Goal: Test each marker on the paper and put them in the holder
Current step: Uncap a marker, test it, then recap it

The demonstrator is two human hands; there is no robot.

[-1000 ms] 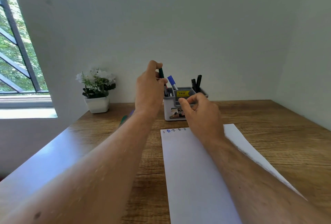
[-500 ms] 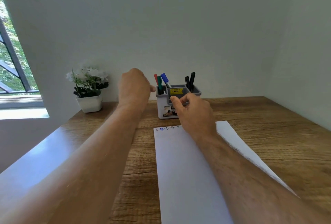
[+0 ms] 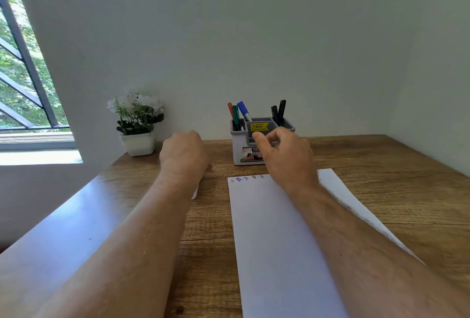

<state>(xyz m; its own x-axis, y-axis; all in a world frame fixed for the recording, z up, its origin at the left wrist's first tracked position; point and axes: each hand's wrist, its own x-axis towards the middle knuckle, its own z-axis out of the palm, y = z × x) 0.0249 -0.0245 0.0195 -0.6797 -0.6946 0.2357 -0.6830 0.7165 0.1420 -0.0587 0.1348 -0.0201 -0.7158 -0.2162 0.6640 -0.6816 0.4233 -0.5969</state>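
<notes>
The slim, hard plastic markers, red [image 3: 230, 109], green [image 3: 235, 114], blue [image 3: 243, 109] and two black [image 3: 278, 111], look light and smooth, best pinched mid-barrel, and stand in the grey plastic holder [image 3: 239, 150] at twelve o'clock beyond the thin paper [image 3: 277, 241], while the left hand [image 3: 184, 155] curls down on the desk at ten o'clock, contents hidden, and the right hand [image 3: 287, 157] hovers loosely curled, empty.

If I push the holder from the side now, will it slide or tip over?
The holder will probably slide rather than tip: it looks squat and wide, and stands flat on the smooth wooden table. It seems to be light plastic, so a small push may move it. A high push might rock it a little, since the markers stand tall and lean above the rim.
</notes>
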